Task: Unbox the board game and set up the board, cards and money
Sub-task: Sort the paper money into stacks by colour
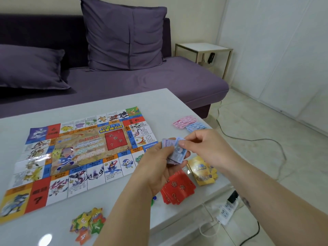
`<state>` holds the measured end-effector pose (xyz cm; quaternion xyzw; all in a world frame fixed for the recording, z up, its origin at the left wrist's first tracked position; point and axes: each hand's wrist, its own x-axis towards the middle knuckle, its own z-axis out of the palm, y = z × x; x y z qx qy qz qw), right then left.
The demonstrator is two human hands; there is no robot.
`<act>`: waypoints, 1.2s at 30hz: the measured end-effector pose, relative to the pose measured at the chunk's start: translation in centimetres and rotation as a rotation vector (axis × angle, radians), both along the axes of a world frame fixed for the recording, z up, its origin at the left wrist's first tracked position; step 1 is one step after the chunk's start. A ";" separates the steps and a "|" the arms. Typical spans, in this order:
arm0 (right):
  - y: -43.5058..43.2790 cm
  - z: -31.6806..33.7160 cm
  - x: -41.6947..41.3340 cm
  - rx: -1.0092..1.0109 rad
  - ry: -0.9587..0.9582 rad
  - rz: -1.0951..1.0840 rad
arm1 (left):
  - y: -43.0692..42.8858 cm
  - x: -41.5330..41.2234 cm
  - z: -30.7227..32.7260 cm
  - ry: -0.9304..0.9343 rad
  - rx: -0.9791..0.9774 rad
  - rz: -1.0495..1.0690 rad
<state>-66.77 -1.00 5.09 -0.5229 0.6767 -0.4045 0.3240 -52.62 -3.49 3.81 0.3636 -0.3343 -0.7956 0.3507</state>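
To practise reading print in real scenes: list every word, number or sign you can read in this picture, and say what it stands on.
"机会卡", "?": red centre panel of the board.
"?": red corner square.
"会卡", "?": red cards, first character hidden.
"3", "1", "4": star tokens.
Too blurred: board's title and small print, pink notes, blue notes, held notes, yellow cards.

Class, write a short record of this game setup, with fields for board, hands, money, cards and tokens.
board: board unfolded flat on the white table
left hand: left hand holds a wad of notes
right hand: right hand pinches the wad's top note
money: pink pile and blue pile, on the table beyond the hands
cards: red stack and yellow stack, right of the board
tokens: star tokens near the front edge
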 end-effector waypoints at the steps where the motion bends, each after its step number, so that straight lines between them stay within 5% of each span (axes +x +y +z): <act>1: -0.1 -0.2 -0.4 0.021 -0.063 -0.018 | -0.1 0.0 -0.1 -0.016 0.002 0.023; 4: -1.4 -0.8 -2.2 0.020 -0.173 -0.122 | -0.6 0.3 -0.3 -0.018 0.003 0.122; 10: -8.0 -2.0 -7.1 -0.096 0.080 -0.371 | -1.8 0.6 -0.5 0.062 0.049 0.188; 17: -9.7 -3.2 -7.3 0.067 0.353 -0.407 | -2.2 0.3 -0.8 0.069 0.035 0.172; 22: -5.2 -0.3 -2.1 0.005 0.094 -0.104 | -1.9 -0.2 -1.1 -0.003 -0.082 0.087; 26: -1.8 1.1 -0.3 0.156 0.156 0.101 | -1.0 -0.6 -1.2 -0.063 -0.173 0.008; 31: 0.3 0.3 -1.3 0.090 0.093 0.031 | 0.1 -1.1 -0.6 -0.028 -0.081 -0.068; 36: 0.4 -0.8 -6.0 -0.102 -0.152 -0.333 | -0.1 -1.2 -0.7 -0.004 -0.014 0.045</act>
